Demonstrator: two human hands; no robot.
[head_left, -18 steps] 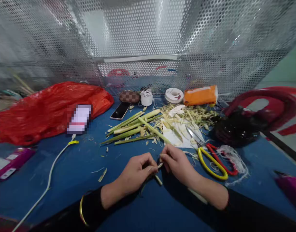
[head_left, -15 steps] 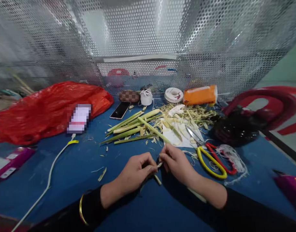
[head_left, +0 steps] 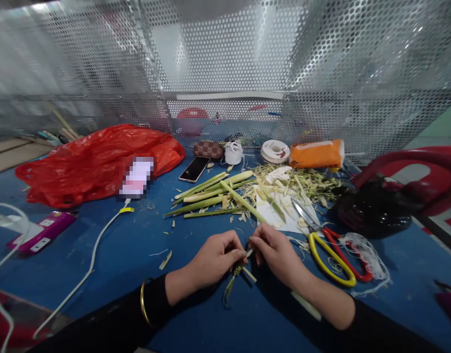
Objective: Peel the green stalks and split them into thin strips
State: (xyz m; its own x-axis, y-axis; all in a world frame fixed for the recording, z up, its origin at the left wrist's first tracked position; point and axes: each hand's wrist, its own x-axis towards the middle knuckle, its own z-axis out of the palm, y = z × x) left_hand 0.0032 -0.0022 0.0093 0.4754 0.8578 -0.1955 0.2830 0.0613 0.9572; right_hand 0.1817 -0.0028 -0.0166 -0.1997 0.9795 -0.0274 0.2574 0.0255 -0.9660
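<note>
My left hand (head_left: 215, 260) and my right hand (head_left: 275, 254) meet just above the blue table (head_left: 111, 255), both pinched on a small woven piece of green leaf strips (head_left: 237, 272). Its loose ends hang down below my left fingers. A pale strip (head_left: 306, 305) runs under my right forearm. Beyond my hands lies a bundle of long green stalks (head_left: 210, 193) beside a heap of pale leaf trimmings (head_left: 299, 179).
Yellow and red handled scissors (head_left: 326, 245) lie right of my hands beside tangled white thread (head_left: 367, 255). A red plastic bag (head_left: 96, 162), a phone (head_left: 194, 169), a charging cable (head_left: 89, 260), a black bag (head_left: 372, 211) and an orange pack (head_left: 317, 154) ring the work area. Perforated metal panels (head_left: 225, 63) stand behind.
The view has swung left and tipped slightly, bringing the purple device and cable into sight. My hands hold the same pinch; the woven piece's hanging ends now show below my left fingers.
</note>
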